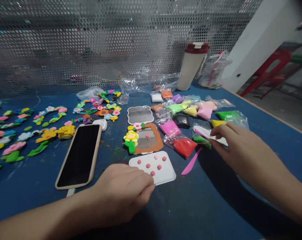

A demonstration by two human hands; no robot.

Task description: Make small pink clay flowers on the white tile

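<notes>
My left hand is closed at the lower edge of a white tray that bears several small pink clay balls; what its fingers hold, if anything, is hidden. At the right, my right hand has its thumb and fingers closed at a white piece beside a pink tool, above a green clay packet. Behind the tray lies a mirror frame with brown clay, yellow flowers and green leaves. A pink plastic knife rests between the tray and my right hand.
A phone lies left, near several clay-decorated frames. A plain wavy mirror lies behind the brown one. Clay packets spread to the right. A tumbler stands at the back by a perforated metal panel.
</notes>
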